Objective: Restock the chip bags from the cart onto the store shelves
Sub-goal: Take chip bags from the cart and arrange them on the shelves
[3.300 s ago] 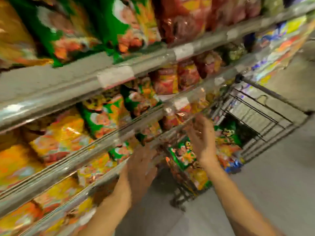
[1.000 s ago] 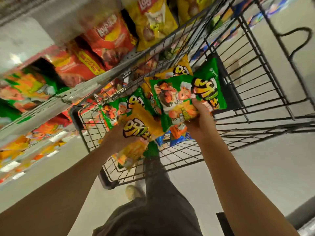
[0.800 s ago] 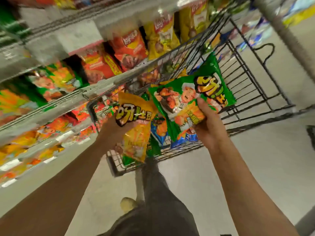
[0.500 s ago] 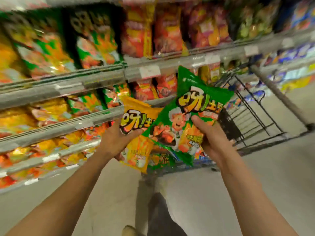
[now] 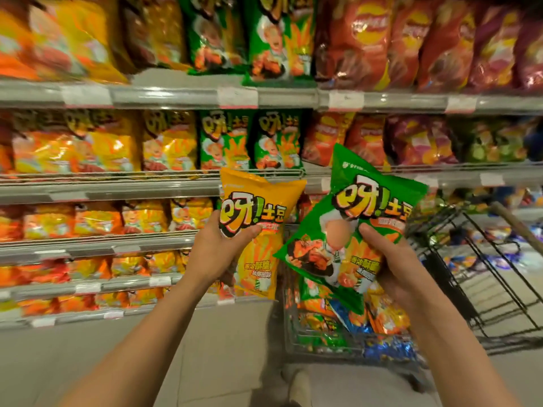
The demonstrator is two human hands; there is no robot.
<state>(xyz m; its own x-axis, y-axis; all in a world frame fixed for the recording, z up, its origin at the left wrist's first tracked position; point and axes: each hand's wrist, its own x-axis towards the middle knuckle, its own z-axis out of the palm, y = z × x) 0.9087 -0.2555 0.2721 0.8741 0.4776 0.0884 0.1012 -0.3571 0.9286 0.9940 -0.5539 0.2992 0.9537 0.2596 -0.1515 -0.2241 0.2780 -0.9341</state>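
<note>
Now both hands are loaded. Left hand (image 5: 217, 254) pinches a glossy yellow foil chip bag (image 5: 254, 230), thumb across the printed logo, long axis upright. Right hand (image 5: 390, 265) clamps a larger glossy green foil chip bag (image 5: 352, 230), thumb on its front, top tilted up and right. Both bags are puffed and unopened, held in the air in front of the grey metal store shelves (image 5: 176, 95), above the black wire cart (image 5: 484, 289). Matching yellow facings (image 5: 169, 142) lie up and left of the left grip; matching green facings (image 5: 249, 139) stand just above the yellow bag, up and left of the right grip. Judgement: the left hand is nearer both rows.
</note>
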